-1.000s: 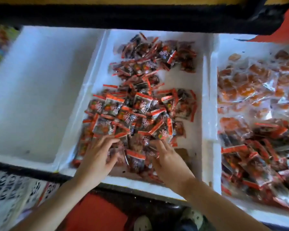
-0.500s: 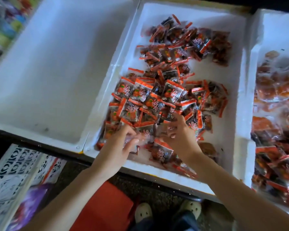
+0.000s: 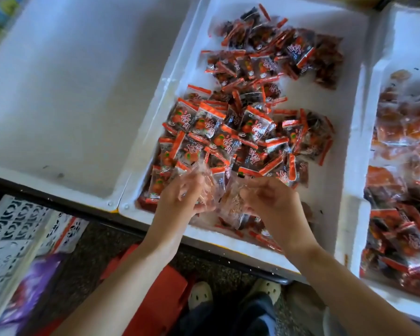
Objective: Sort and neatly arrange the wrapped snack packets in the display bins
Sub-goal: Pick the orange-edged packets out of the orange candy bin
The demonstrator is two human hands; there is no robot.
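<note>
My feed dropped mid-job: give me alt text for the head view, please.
Left hand and right hand each grip clear-wrapped packets over the near edge of the middle foam bin, which holds a loose heap of red-edged snack packets. A right bin holds orange and red packets.

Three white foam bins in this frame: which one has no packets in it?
The left bin: only bare white floor shows. The middle bin holds red-striped packets, and the right bin holds orange and red packets.
</note>
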